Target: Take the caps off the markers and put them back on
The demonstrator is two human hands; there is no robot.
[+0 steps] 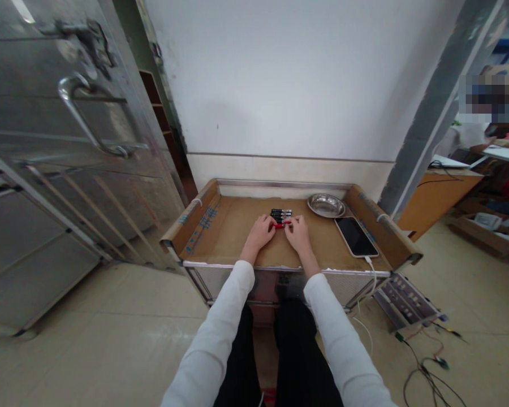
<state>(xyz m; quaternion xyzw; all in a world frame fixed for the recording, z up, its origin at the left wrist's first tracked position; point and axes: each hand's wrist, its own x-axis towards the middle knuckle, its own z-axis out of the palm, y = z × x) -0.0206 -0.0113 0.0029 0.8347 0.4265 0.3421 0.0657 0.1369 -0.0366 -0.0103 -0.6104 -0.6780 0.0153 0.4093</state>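
My left hand [263,230] and my right hand [297,232] rest close together over the cardboard-lined tray table [233,243]. Between their fingertips is a red marker pen [280,225], lying crosswise, with the fingers of both hands closed on its two ends. Just beyond it lie several black marker pens [281,213], side by side in a small stack of rows. The fingertips partly hide the red pen and the nearest black ones.
A round metal dish [326,206] sits at the back right of the table. In front of it lies a phone [356,236] with a white cable [371,270] hanging over the edge. A metal door [68,186] stands to the left; electronics [409,302] and loose wires lie on the floor at right.
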